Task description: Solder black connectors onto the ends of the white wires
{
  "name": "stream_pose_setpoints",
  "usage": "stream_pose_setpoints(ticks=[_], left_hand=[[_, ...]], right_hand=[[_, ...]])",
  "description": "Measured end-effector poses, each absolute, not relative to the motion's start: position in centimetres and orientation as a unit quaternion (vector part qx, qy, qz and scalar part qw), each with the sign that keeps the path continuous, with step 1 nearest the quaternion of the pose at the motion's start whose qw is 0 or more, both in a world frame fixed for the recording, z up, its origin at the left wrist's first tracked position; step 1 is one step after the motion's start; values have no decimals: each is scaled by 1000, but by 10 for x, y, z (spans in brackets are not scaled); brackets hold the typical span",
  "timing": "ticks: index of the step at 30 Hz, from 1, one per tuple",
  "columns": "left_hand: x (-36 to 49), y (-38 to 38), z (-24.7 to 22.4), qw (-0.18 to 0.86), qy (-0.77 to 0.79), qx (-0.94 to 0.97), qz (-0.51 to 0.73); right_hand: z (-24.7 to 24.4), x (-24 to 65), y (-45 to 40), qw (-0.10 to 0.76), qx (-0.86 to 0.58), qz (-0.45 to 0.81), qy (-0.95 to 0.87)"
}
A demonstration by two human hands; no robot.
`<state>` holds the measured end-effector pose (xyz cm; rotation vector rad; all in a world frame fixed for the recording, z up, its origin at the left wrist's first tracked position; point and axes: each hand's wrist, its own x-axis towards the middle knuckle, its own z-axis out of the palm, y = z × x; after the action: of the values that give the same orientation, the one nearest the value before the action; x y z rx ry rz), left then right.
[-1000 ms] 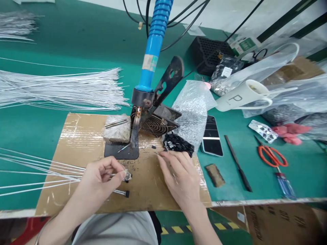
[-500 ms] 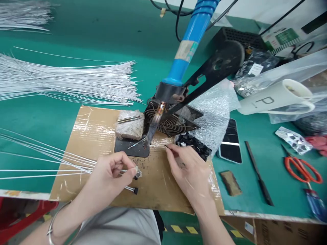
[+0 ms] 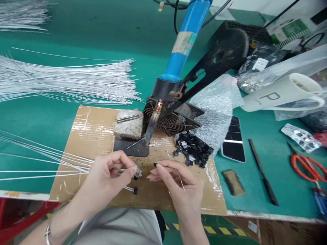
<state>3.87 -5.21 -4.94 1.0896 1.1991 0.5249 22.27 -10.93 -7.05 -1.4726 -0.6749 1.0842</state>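
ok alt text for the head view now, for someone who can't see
A person's left hand grips white wires and right hand pinches a small black piece over cardboard, below a blue-handled soldering iron, near piled black parts.

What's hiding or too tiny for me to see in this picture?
All in the head view:
Silvery piece in the left hand: fingers hide part of it.
Black piece in the right hand: too small for details.
Blue tube: top cut off by the upper edge.
Mug: small writing too tiny.
Fan: partly behind the black bracket.
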Motion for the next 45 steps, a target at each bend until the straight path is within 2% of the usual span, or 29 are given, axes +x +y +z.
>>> stream_pose_setpoints(ticks=[18, 25, 45], left_hand=[[43, -50, -41, 665, 516, 473, 261], [42, -56, -46, 653, 523, 481, 262], [46, -55, -44, 648, 531, 479, 262]], right_hand=[[-66, 202, -107, 543, -600, 518, -277], [-79, 201, -106, 569, -560, 512, -318], [-84, 198, -110, 556, -590, 455, -369]])
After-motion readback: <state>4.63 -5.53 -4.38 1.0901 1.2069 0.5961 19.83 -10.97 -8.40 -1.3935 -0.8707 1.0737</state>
